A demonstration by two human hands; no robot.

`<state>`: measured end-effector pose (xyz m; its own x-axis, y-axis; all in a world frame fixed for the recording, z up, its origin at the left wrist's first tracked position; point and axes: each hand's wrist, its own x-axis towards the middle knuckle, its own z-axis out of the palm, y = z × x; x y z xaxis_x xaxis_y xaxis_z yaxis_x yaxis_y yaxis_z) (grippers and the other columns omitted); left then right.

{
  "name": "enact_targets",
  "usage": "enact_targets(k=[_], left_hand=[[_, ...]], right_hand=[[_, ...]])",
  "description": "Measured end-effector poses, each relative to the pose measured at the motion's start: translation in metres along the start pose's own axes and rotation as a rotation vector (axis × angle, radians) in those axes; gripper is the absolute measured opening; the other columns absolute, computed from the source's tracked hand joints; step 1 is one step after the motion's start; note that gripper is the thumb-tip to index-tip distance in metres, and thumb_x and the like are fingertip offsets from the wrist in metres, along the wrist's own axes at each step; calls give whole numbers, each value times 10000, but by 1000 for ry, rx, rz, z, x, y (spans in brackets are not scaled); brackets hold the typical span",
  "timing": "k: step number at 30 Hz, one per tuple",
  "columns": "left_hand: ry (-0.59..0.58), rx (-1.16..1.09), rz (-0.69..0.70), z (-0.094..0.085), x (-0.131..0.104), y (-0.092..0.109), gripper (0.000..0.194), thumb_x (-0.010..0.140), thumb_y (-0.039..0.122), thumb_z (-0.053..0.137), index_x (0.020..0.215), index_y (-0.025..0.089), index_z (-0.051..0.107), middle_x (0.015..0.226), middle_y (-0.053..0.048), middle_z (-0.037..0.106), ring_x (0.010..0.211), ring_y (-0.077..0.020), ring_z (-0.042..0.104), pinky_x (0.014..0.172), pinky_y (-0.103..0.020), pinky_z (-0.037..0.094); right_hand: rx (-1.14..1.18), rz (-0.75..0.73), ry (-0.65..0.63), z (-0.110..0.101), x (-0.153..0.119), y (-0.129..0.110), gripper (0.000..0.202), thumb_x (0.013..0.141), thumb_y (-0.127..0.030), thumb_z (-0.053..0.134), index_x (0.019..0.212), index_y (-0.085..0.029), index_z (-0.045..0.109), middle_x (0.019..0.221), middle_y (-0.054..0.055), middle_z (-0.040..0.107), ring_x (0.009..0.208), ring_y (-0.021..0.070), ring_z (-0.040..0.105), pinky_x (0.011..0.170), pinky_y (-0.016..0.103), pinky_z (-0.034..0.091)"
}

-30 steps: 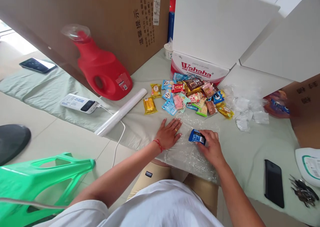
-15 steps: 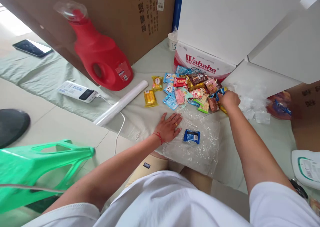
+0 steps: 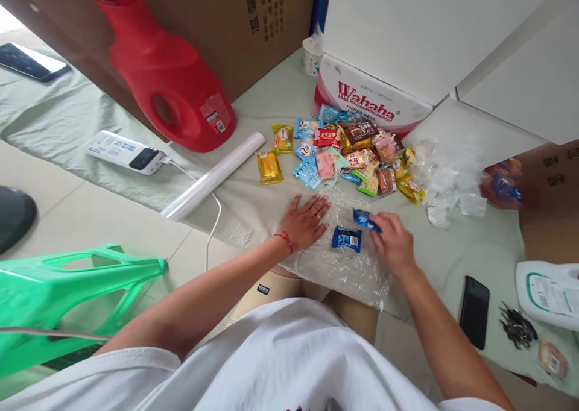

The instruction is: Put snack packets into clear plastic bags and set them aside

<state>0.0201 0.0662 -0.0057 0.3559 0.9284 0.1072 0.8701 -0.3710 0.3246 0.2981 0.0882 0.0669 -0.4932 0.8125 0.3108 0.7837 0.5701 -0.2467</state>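
Phone (image 3: 474,312) lies beside keys (image 3: 517,326); red jug (image 3: 183,73) stands.

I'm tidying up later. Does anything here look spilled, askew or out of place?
No spill shows. The odd bit is the clear plastic roll: it lies aslant across the white cable, its near end apparently jutting past the edge of the pale green cloth.
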Motion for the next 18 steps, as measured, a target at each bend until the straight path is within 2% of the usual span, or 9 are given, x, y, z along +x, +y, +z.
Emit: enact_targets(k=[2, 5, 7, 9, 11, 13, 15, 18], left_hand=[[3, 3, 2, 0, 0, 1, 601, 1049, 492, 305, 1584, 235, 402, 1667, -69, 358, 1551, -288, 321, 1275, -623, 71], [8, 10, 4, -1, 0, 2, 596, 1051, 485, 305, 1578, 228, 413, 1663, -73, 366, 1549, -285, 323, 1274, -623, 84], [9, 12, 5, 0, 0, 2, 593, 1049, 485, 310, 1574, 233, 421, 1659, -74, 376, 1547, -287, 328, 1274, -621, 93], [11, 12, 3, 0, 0, 2, 592, 1046, 488, 316, 1571, 238, 426, 1656, -75, 384, 1547, -291, 329, 1273, -621, 98], [10, 13, -2, 0, 0, 3, 592, 1045, 490, 317, 1570, 239, 428, 1655, -75, 386, 1546, -292, 329, 1272, -624, 99], [5, 16, -6, -1, 0, 3, 593, 1045, 494, 315, 1569, 242, 428, 1656, -73, 386, 1546, -289, 331, 1272, -621, 98], [-1, 20, -7, -1, 0, 3, 592, 1045, 496, 311, 1569, 246, 428, 1659, -68, 380, 1547, -285, 328, 1274, -615, 96], [-9, 25, -5, -1, 0, 3, 587, 1047, 487, 307, 1572, 250, 425, 1666, -63, 364, 1550, -278, 322, 1278, -605, 92]], right_hand=[[-26, -47, -66, 13, -26, -18, 298, 1013, -226, 478, 1264, -239, 636, 1210, 102, 656, 971, 202, 668, 789, 312, 555], [-9, -100, -186, 16, -40, -24, 310, 1006, -251, 489, 1285, -240, 624, 1329, 116, 610, 893, 191, 664, 750, 333, 566], [40, -108, -238, 10, -36, -21, 353, 995, -335, 541, 1331, -241, 599, 1465, 135, 517, 950, 210, 662, 777, 363, 575], [77, -96, -280, 3, -27, -17, 485, 973, -427, 597, 1419, -246, 540, 1547, 142, 441, 1124, 259, 638, 865, 397, 571], [86, -93, -364, 0, -15, -16, 631, 945, -475, 644, 1503, -242, 463, 1524, 141, 483, 1263, 296, 574, 976, 429, 534], [68, -84, -473, 3, -4, -18, 665, 939, -447, 663, 1528, -233, 440, 1430, 133, 583, 1265, 304, 564, 1031, 442, 492], [39, -65, -548, 7, 3, -22, 602, 948, -367, 649, 1507, -229, 472, 1351, 118, 643, 1211, 291, 589, 1019, 420, 480], [-5, -41, -579, 10, 9, -28, 566, 943, -300, 636, 1485, -218, 498, 1314, 114, 662, 1175, 276, 605, 969, 379, 476]])
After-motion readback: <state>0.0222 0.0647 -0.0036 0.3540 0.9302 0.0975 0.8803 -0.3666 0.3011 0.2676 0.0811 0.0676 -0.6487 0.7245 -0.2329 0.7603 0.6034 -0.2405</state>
